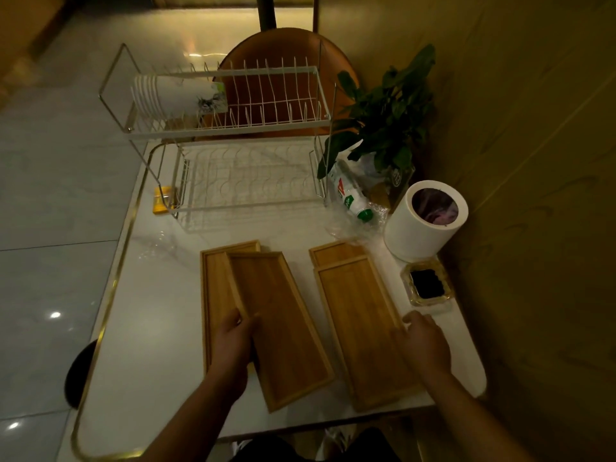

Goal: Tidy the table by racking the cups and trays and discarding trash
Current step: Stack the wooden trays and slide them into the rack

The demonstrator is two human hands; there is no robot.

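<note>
Nearest the lens, the left hand (233,331) pinches the long left rim of the upper left tray (286,335), with the thumb on its floor and the fingers (233,316) curled under the edge. Judging by that hold, the tray is being peeled off the lower left tray (213,288), across which it lies skewed. The right hand (423,341) sits at the right rim of the upper right tray (360,328) with its back to the camera, so I cannot tell whether its fingers clasp the rim or merely rest there. That tray covers a lower right tray (336,253), of which only the far end shows. All four lie on the near half of the worktop (156,311), probably paired for carrying to the dish rack (230,127) at the far end. The rack's upper tier already holds a stack of paper cups (166,95) lying on its side, and the slotted wires beside them would suit trays stood on edge. To the right, a plastic bottle (353,198) and crumpled clear wrap (350,225) lie just beside the white bin (413,235), seemingly trash not yet discarded. The bin's contents are a purplish blur. A glass ashtray (433,300) with something dark in it, a potted plant (386,118) and a small yellow object (160,203) at the rack's corner are too dim to read further.
</note>
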